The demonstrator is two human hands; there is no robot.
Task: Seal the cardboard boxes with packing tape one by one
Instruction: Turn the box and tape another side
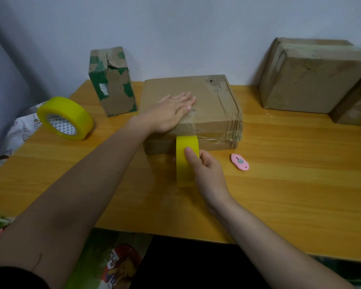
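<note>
A flat cardboard box (pixel 213 101) lies in the middle of the wooden table (pixel 290 180). My left hand (pixel 173 111) presses flat on its top with straight fingers. A yellow tape roll (pixel 184 161) stands on edge against the box's front side. My right hand (pixel 206 167) grips this roll, thumb on its outer face. Clear tape bands show on the box's front and right edges.
A second yellow tape roll (pixel 65 118) lies at the table's left. A tall box with green patches (pixel 113 84) stands behind it. A pink cutter (pixel 239 162) lies right of my hand. Two larger boxes (pixel 313 78) sit at the back right against the wall.
</note>
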